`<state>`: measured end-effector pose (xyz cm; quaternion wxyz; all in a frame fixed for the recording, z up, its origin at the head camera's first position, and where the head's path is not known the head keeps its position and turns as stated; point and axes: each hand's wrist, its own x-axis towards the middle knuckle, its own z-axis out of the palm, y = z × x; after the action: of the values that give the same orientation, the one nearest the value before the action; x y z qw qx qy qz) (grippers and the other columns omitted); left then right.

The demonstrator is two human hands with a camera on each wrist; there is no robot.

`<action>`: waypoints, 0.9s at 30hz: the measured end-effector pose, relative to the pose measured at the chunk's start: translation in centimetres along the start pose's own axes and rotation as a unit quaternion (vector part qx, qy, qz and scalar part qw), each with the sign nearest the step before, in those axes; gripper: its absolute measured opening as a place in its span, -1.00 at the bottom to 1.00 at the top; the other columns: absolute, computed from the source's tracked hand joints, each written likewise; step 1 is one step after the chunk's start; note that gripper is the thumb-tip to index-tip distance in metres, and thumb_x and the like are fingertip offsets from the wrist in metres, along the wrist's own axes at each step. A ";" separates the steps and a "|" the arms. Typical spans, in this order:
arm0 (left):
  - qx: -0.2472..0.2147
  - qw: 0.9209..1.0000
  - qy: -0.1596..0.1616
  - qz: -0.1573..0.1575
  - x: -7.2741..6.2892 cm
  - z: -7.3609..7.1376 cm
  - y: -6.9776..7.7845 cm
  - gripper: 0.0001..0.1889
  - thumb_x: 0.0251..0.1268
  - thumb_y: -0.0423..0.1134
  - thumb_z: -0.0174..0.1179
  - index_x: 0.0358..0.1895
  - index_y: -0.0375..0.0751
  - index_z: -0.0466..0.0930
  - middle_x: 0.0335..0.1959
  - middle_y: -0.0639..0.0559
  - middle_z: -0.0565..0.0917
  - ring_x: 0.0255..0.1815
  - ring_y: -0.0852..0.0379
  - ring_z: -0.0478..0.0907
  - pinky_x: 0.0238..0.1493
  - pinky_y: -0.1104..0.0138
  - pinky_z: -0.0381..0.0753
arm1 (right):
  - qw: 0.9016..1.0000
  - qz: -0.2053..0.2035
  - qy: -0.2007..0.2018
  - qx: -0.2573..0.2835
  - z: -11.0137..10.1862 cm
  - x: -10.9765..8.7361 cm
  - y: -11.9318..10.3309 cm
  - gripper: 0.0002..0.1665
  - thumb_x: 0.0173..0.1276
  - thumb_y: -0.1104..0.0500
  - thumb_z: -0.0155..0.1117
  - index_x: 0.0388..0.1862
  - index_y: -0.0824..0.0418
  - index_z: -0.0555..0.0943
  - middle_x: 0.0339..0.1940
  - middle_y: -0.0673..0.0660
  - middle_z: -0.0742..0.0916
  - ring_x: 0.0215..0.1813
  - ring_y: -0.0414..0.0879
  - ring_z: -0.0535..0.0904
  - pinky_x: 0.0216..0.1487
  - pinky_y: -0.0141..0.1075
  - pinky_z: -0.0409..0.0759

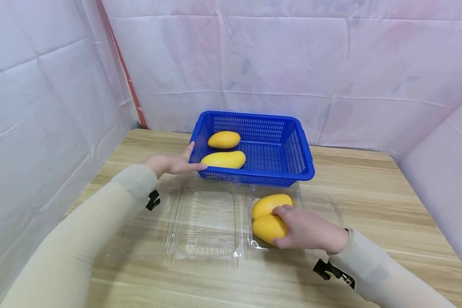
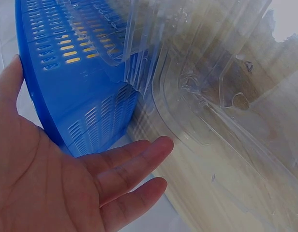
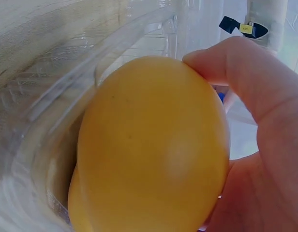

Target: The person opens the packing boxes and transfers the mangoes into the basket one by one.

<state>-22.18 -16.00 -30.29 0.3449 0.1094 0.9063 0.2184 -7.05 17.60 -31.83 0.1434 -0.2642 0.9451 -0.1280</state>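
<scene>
My left hand (image 1: 173,164) rests at the left front corner of a blue plastic basket (image 1: 254,174), fingers extended along its rim; the left wrist view shows the palm beside the basket wall. Two yellow mangoes lie in the basket's left part, a rear mango (image 1: 224,140) and a front mango (image 1: 225,159). With thumb and fingers my right hand (image 1: 312,229) grips the nearer mango (image 1: 268,228) in a clear plastic container (image 1: 254,243). Behind it, in the same container, lies another mango (image 1: 271,204), partly covered by the held one in the right wrist view (image 3: 79,208).
Left of the filled container stands a second clear container (image 1: 208,222), its transparent lid (image 1: 142,235) spread to the left. All stand on a wood-grain table (image 1: 200,282). White patterned sheets (image 1: 277,64) hang behind the table and at both sides.
</scene>
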 end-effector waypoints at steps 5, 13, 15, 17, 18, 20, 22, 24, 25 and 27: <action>0.001 1.000 0.000 0.001 -0.1 -0.1 0.0 0.16 0.12 0.49 -0.16 0.34 -0.03 -0.83 0.46 -0.20 -0.48 0.46 -0.21 -0.31 0.33 -0.15 -0.17 | 1.000 0.007 0.006 0.017 -0.3 -0.2 -0.1 -0.24 -0.06 -0.11 0.43 0.06 0.29 0.47 -0.32 0.01 0.54 -0.46 -0.20 0.36 -0.48 -0.33 0.38; 0.008 1.000 -0.007 -0.004 0.0 -0.1 -0.1 0.11 0.20 0.44 -0.17 0.32 -0.02 -0.86 0.46 -0.19 -0.51 0.46 -0.23 -0.31 0.32 -0.17 -0.17 | 1.000 0.000 0.022 0.022 -0.6 -0.4 -0.1 -0.29 -0.05 -0.06 0.43 0.03 0.30 0.48 -0.29 0.04 0.55 -0.44 -0.20 0.37 -0.46 -0.34 0.38; 0.008 1.000 -0.008 -0.004 0.0 -0.1 -0.1 0.11 0.19 0.45 -0.18 0.32 -0.02 -0.86 0.46 -0.19 -0.50 0.46 -0.23 -0.30 0.32 -0.16 -0.16 | 0.999 -0.003 0.025 0.024 -0.6 -0.5 -0.1 -0.29 -0.05 -0.06 0.43 0.03 0.29 0.48 -0.30 0.03 0.54 -0.45 -0.21 0.37 -0.47 -0.35 0.38; 0.010 1.000 -0.009 -0.004 0.0 -0.1 -0.1 0.12 0.18 0.45 -0.18 0.32 -0.02 -0.86 0.46 -0.19 -0.50 0.46 -0.23 -0.30 0.32 -0.17 -0.16 | 0.999 -0.007 0.031 0.023 -0.6 -0.6 0.0 -0.30 -0.04 -0.06 0.43 0.02 0.30 0.48 -0.31 0.03 0.54 -0.45 -0.21 0.37 -0.47 -0.36 0.38; 0.009 1.000 -0.009 -0.005 0.0 -0.1 -0.1 0.12 0.18 0.45 -0.18 0.32 -0.02 -0.85 0.46 -0.19 -0.49 0.46 -0.23 -0.29 0.32 -0.16 -0.16 | 0.999 -0.009 0.033 0.023 -0.6 -0.6 0.0 -0.30 -0.05 -0.06 0.43 0.02 0.30 0.49 -0.31 0.02 0.54 -0.44 -0.21 0.37 -0.46 -0.36 0.38; 0.011 1.000 -0.009 -0.006 0.0 -0.1 -0.1 0.13 0.16 0.47 -0.18 0.32 -0.02 -0.85 0.46 -0.19 -0.49 0.46 -0.24 -0.28 0.32 -0.16 -0.16 | 0.999 -0.013 0.038 0.021 -0.6 -0.7 0.1 -0.31 -0.04 -0.06 0.43 0.01 0.30 0.49 -0.31 0.02 0.54 -0.44 -0.22 0.37 -0.46 -0.36 0.39; 0.011 1.000 -0.010 -0.005 0.0 -0.1 -0.1 0.12 0.17 0.46 -0.18 0.32 -0.02 -0.86 0.46 -0.20 -0.48 0.46 -0.24 -0.29 0.32 -0.17 -0.16 | 0.999 -0.015 0.041 0.020 -0.7 -0.7 0.1 -0.31 -0.04 -0.05 0.43 0.01 0.30 0.49 -0.31 0.02 0.54 -0.44 -0.22 0.37 -0.46 -0.36 0.39; 0.010 1.000 -0.010 -0.006 0.0 -0.1 -0.1 0.11 0.19 0.45 -0.18 0.32 -0.02 -0.86 0.46 -0.20 -0.48 0.46 -0.24 -0.29 0.32 -0.17 -0.17 | 0.999 -0.015 0.041 0.020 -0.7 -0.7 0.2 -0.31 -0.04 -0.06 0.43 0.01 0.30 0.49 -0.31 0.02 0.54 -0.44 -0.21 0.38 -0.46 -0.36 0.39; 0.010 1.000 -0.010 -0.006 0.0 -0.1 -0.1 0.11 0.19 0.44 -0.19 0.32 -0.02 -0.86 0.46 -0.21 -0.48 0.45 -0.24 -0.29 0.32 -0.17 -0.17 | 0.999 -0.015 0.041 0.019 -0.7 -0.7 0.2 -0.31 -0.04 -0.06 0.43 0.01 0.30 0.49 -0.31 0.02 0.54 -0.44 -0.21 0.38 -0.46 -0.36 0.39; 0.010 1.000 -0.009 -0.007 -0.1 -0.1 -0.1 0.10 0.20 0.44 -0.19 0.32 -0.02 -0.86 0.46 -0.21 -0.47 0.45 -0.25 -0.29 0.31 -0.18 -0.17 | 0.999 -0.014 0.040 0.019 -0.7 -0.7 0.2 -0.31 -0.04 -0.06 0.43 0.01 0.30 0.48 -0.30 0.02 0.54 -0.43 -0.21 0.38 -0.46 -0.36 0.39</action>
<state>-22.20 -16.15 -30.25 0.3538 0.1087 0.9058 0.2061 -6.82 18.22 -31.08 0.1084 -0.2697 0.9436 -0.1587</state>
